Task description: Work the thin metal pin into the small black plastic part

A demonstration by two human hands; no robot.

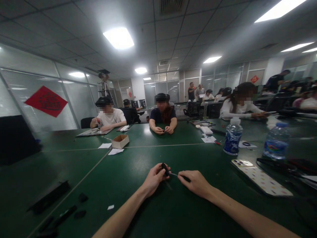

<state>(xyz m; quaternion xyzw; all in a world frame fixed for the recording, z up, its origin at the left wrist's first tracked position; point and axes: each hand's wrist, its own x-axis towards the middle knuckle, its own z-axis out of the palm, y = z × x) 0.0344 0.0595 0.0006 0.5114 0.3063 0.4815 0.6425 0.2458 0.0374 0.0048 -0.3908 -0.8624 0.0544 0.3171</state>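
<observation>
My left hand (155, 178) is closed around a small black part (165, 169), whose exact kind I cannot make out. Opposite it, my right hand (194, 181) grips the dark handle of a screwdriver (174, 174). Its thin metal shaft points left and its tip meets the black part. Both hands are just above the green table (138, 162), in front of me. A small white scrap of paper (111, 207) lies near my left forearm.
Black pieces (79, 198) lie at the lower left. A cardboard box (120, 141) stands farther back. To the right are a phone in a patterned case (262, 177), a blue-labelled bottle (232, 137), a water bottle (276, 142) and dark cables. People sit across the table.
</observation>
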